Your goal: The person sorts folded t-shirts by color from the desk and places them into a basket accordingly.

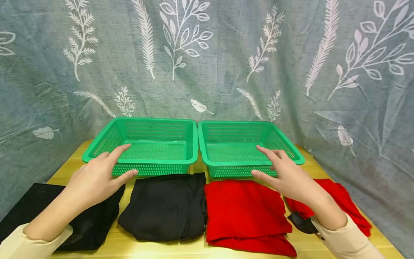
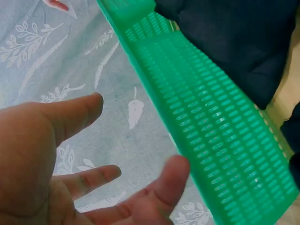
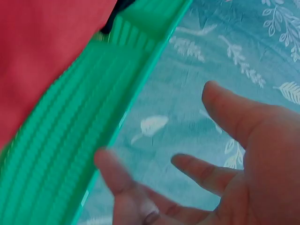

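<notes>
Grey-green curtain (image 1: pixel 223 72) printed with white leaves and ferns hangs behind a yellow wooden table (image 1: pixel 119 248). At the far left of the table lies the outer black cloth (image 1: pixel 29 210), partly hidden by the left forearm in its cream sleeve (image 1: pixel 32 245). Above its upper right part, the left hand (image 1: pixel 100 172) reaches forward with fingers loosely extended and thumb apart from the index finger. In the head view it overlaps the near left corner of the left basket (image 1: pixel 161 162), which is green with slotted walls; contact with the rim cannot be told.

Just in front of that basket lies the inner black cloth (image 1: pixel 165 208), folded flat, its right edge touching or nearly touching the inner red cloth (image 1: pixel 245 212). That one is folded in layers, in front of the right basket (image 1: pixel 226 163), also green and just beside the other.

Farther right, the right hand (image 1: pixel 286 176) stretches across this basket's near right part, fingers loosely extended, thumb well apart from the index finger. A black device (image 1: pixel 302 223) sits at the wrist, by the cream cuff. Behind the forearm, the outer red cloth (image 1: pixel 339 196) lies at the table's right edge.
</notes>
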### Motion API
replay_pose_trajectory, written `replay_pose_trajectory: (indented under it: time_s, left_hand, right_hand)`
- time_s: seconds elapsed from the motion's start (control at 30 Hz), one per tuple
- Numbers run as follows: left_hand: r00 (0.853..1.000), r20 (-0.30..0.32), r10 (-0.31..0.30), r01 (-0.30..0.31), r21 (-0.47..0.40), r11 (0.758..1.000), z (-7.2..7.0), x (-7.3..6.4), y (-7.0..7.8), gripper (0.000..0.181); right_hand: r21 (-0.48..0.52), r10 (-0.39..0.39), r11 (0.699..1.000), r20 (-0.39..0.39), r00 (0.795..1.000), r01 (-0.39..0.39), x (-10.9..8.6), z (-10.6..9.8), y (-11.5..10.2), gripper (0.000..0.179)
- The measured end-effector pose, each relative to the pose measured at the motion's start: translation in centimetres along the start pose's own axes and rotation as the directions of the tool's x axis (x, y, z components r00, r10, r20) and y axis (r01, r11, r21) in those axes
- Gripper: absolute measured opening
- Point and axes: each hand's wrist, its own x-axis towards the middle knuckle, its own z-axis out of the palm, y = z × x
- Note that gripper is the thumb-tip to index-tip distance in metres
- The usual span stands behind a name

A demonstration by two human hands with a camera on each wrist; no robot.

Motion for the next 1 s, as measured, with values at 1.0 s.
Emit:
replay_pose_trajectory:
  time_s: [1.0]
  left_hand:
    - [0.870, 0.490, 0.056, 0.179, -0.420, 0.890, 4.4, -0.7, -2.3, 0.077]
  right_hand:
    - [0.459, -0.218, 0.888, 0.482, 0.848, -0.033, 3.8, 8.8, -7.3, 0.058]
